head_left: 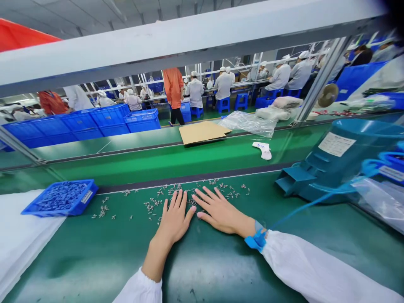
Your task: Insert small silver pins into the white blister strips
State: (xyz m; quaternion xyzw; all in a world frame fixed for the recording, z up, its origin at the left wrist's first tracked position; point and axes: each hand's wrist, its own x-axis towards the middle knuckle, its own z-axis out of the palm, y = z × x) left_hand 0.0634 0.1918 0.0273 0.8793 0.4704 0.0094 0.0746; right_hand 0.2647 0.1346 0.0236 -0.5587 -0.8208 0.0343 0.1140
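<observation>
Both of my hands lie palm down on the green work surface (104,252), thumbs pointing toward each other. My left hand (175,219) has its fingers stretched out flat among small metal parts (153,205), perhaps screws. My right hand (219,212) is spread flat as well, its fingertips at more of these parts. The pieces are scattered around and just beyond both hands, with a few strays off to the left. What lies under the palms is hidden. A blue wrist strap (257,239) with a cord sits on my right wrist.
At left, a blue tray (90,194) of small blue parts stands on a white sheet (28,244). A teal plastic bin (331,160) stands right. Beyond are a green conveyor belt (142,162), cardboard (203,131), a white piece (262,150) and a metal frame (158,40). People work further back.
</observation>
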